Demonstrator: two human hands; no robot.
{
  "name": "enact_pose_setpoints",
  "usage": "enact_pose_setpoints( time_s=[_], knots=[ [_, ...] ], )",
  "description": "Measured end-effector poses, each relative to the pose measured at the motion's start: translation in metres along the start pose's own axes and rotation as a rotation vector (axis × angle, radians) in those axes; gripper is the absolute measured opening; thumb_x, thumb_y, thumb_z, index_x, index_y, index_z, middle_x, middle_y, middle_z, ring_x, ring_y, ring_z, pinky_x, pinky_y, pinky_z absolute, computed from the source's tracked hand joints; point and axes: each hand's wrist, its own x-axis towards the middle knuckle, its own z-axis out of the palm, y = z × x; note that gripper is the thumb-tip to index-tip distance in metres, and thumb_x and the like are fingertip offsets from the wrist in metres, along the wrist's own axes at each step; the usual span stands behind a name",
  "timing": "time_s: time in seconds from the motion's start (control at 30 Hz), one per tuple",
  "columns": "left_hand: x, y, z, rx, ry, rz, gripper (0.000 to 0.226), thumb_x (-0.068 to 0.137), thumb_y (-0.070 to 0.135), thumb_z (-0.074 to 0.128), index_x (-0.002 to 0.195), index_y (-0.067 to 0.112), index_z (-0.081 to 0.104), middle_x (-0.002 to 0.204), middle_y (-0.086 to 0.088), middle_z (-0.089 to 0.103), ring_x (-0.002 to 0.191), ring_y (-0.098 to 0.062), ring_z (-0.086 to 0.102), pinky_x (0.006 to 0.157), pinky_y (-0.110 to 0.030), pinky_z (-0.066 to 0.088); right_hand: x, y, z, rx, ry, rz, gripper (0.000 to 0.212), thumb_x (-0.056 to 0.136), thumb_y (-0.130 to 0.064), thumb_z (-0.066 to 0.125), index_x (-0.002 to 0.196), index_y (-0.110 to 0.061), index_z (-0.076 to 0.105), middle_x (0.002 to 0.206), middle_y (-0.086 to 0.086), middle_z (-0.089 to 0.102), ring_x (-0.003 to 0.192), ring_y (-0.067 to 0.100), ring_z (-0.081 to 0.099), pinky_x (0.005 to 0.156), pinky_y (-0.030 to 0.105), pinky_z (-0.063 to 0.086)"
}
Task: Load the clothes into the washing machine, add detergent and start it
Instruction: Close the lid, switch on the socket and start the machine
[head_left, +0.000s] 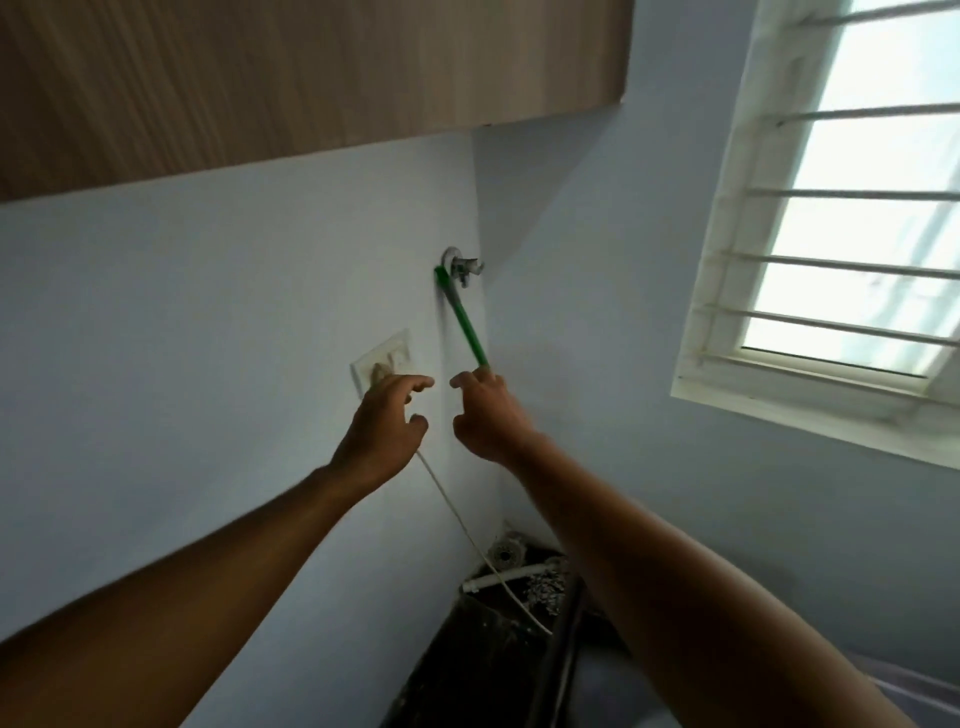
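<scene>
Both arms reach up toward the pale blue wall. My left hand (382, 423) is at the white wall socket (382, 356), its fingers spread over the plug; a white power cord (467, 535) runs down from under it. My right hand (485, 410) is just below the lower end of a green hose (465, 325), fingers apart and curled, holding nothing. The hose hangs from a metal tap (462, 265) in the wall corner. The washing machine, clothes and detergent are out of view.
A wooden cabinet (260, 78) hangs overhead at the top left. A barred window (852, 208) is at the right. Down in the corner lie a white pipe (511, 574), a dark hose (563, 634) and dusty floor behind the machine.
</scene>
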Motion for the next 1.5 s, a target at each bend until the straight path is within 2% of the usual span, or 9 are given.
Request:
enact_pose_setpoints(
  time_s=[0.2, 0.37, 0.5, 0.63, 0.7, 0.87, 1.07, 1.27, 1.5],
  knots=[
    [-0.066, 0.069, 0.025, -0.053, -0.038, 0.047, 0.048, 0.088, 0.005, 0.062, 0.133, 0.020, 0.056, 0.128, -0.001, 0.059, 0.108, -0.016, 0.055, 0.094, -0.033, 0.050, -0.098, 0.040, -0.041, -0.061, 0.018, 0.060, 0.057, 0.085, -0.005, 0.056, 0.141, -0.011, 0.045, 0.140, 0.013, 0.042, 0.128, 0.031, 0.042, 0.103, 0.046, 0.045],
    [-0.121, 0.114, 0.052, -0.087, -0.087, 0.062, 0.048, 0.086, 0.005, 0.061, 0.131, 0.019, 0.058, 0.124, -0.002, 0.060, 0.105, -0.018, 0.054, 0.093, -0.034, 0.049, -0.171, 0.069, -0.077, -0.096, 0.039, 0.111, 0.058, 0.084, -0.008, 0.059, 0.141, -0.011, 0.045, 0.139, 0.013, 0.043, 0.127, 0.032, 0.042, 0.101, 0.043, 0.045],
    [-0.154, 0.149, 0.069, -0.125, -0.098, 0.067, 0.048, 0.086, 0.003, 0.061, 0.132, 0.016, 0.058, 0.122, -0.004, 0.060, 0.105, -0.018, 0.054, 0.088, -0.026, 0.045, -0.224, 0.084, -0.094, -0.095, 0.046, 0.135, 0.059, 0.086, -0.008, 0.058, 0.142, -0.012, 0.043, 0.140, 0.012, 0.042, 0.127, 0.031, 0.041, 0.101, 0.044, 0.045],
    [-0.193, 0.176, 0.085, -0.163, -0.107, 0.073, 0.048, 0.086, 0.003, 0.061, 0.132, 0.017, 0.058, 0.121, -0.002, 0.060, 0.104, -0.018, 0.054, 0.090, -0.029, 0.048, -0.276, 0.101, -0.101, -0.111, 0.035, 0.155, 0.059, 0.085, -0.007, 0.058, 0.142, -0.012, 0.043, 0.139, 0.012, 0.042, 0.126, 0.031, 0.042, 0.100, 0.045, 0.045],
    [-0.215, 0.180, 0.091, -0.160, -0.130, 0.079, 0.047, 0.086, 0.002, 0.061, 0.131, 0.016, 0.059, 0.120, -0.003, 0.061, 0.102, -0.019, 0.055, 0.090, -0.031, 0.049, -0.300, 0.107, -0.100, -0.112, 0.028, 0.172, 0.059, 0.085, -0.008, 0.059, 0.142, -0.012, 0.044, 0.138, 0.013, 0.042, 0.127, 0.033, 0.041, 0.101, 0.047, 0.045],
    [-0.264, 0.185, 0.100, -0.145, -0.186, 0.077, 0.045, 0.082, 0.001, 0.062, 0.125, 0.013, 0.064, 0.116, -0.006, 0.064, 0.092, -0.014, 0.053, 0.084, -0.021, 0.041, -0.353, 0.115, -0.091, -0.105, -0.003, 0.236, 0.058, 0.087, -0.016, 0.063, 0.141, -0.011, 0.045, 0.137, 0.013, 0.043, 0.129, 0.032, 0.040, 0.105, 0.047, 0.041],
    [-0.310, 0.177, 0.100, -0.158, -0.295, 0.113, 0.042, 0.082, 0.002, 0.061, 0.122, 0.014, 0.065, 0.111, -0.005, 0.067, 0.089, -0.017, 0.058, 0.086, -0.026, 0.048, -0.403, 0.109, -0.068, -0.129, 0.048, 0.286, 0.047, 0.087, -0.018, 0.060, 0.132, -0.012, 0.052, 0.128, 0.014, 0.048, 0.121, 0.035, 0.046, 0.100, 0.049, 0.044],
    [-0.361, 0.150, 0.086, -0.183, -0.394, 0.165, 0.041, 0.082, 0.004, 0.063, 0.121, 0.015, 0.066, 0.111, -0.005, 0.067, 0.097, -0.020, 0.062, 0.092, -0.030, 0.049, -0.461, 0.079, -0.029, -0.113, 0.056, 0.369, 0.045, 0.088, -0.019, 0.055, 0.132, -0.012, 0.051, 0.130, 0.013, 0.048, 0.123, 0.033, 0.045, 0.099, 0.045, 0.045],
    [-0.426, 0.113, 0.067, -0.161, -0.492, 0.171, 0.039, 0.083, 0.004, 0.062, 0.120, 0.017, 0.067, 0.113, -0.001, 0.066, 0.094, -0.010, 0.057, 0.091, -0.024, 0.047, -0.520, 0.031, 0.016, -0.101, 0.058, 0.423, 0.041, 0.094, -0.019, 0.052, 0.132, -0.006, 0.053, 0.129, 0.016, 0.051, 0.119, 0.032, 0.051, 0.095, 0.042, 0.046]
  ],
)
